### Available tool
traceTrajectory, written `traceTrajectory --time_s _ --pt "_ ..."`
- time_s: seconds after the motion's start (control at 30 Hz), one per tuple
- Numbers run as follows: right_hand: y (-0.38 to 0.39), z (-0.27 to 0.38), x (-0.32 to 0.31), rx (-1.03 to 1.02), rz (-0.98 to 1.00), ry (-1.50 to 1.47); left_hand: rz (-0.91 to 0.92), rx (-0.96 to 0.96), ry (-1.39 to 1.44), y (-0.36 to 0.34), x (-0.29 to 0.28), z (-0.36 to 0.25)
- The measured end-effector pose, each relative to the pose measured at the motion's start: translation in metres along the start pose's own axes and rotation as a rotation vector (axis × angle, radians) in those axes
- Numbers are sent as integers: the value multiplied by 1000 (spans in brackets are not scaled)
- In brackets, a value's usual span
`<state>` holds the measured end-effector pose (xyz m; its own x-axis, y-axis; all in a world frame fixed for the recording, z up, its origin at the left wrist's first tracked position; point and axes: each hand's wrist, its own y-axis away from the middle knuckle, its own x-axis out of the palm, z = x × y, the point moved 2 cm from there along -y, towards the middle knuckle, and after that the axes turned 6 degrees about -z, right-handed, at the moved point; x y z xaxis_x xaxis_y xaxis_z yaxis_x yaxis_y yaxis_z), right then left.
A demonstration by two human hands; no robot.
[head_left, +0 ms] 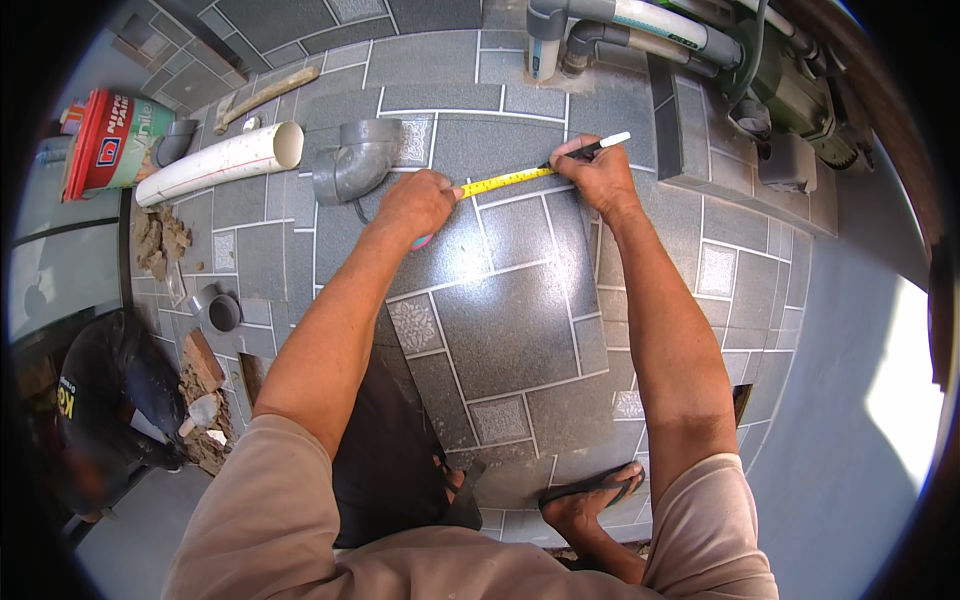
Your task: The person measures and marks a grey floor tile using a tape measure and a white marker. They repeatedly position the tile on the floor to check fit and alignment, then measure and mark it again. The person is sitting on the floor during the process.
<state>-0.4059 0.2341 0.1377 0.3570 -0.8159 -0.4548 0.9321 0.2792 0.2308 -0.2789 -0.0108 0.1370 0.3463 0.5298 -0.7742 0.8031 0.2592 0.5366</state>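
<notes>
My left hand [420,205] is closed on a tape measure, its case [422,241] mostly hidden beneath the fingers. The yellow blade [505,180] stretches rightward over a grey patterned tile surface [510,330] to my right hand [600,180]. That hand grips a black marker [610,139] with a white end, its fingers at the blade's right part. Just left of my left hand lies a grey PVC elbow [355,165], and beyond it a white pipe [215,162].
A red-and-green bucket [105,140] and hammer [270,90] are at upper left. Grey pipes and a green pump [800,95] occupy the upper right, by a tiled ledge [730,195]. Another person [120,390] in dark clothing is at lower left, beside rubble [160,240] and a fitting [220,310].
</notes>
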Motion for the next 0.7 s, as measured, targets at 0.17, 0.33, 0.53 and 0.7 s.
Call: traceTrajectory --time_s 0.17,0.33,0.53,0.7 --pt "0 0 2 -14 -6 31 -46 3 12 -3 7 7" --pt "0 -3 2 -30 -6 21 -167 54 71 -2 11 9" --pt "5 0 2 -17 -1 21 -149 92 45 -1 10 9" --pt "7 -9 3 24 -63 -135 -123 78 50 0 8 7"
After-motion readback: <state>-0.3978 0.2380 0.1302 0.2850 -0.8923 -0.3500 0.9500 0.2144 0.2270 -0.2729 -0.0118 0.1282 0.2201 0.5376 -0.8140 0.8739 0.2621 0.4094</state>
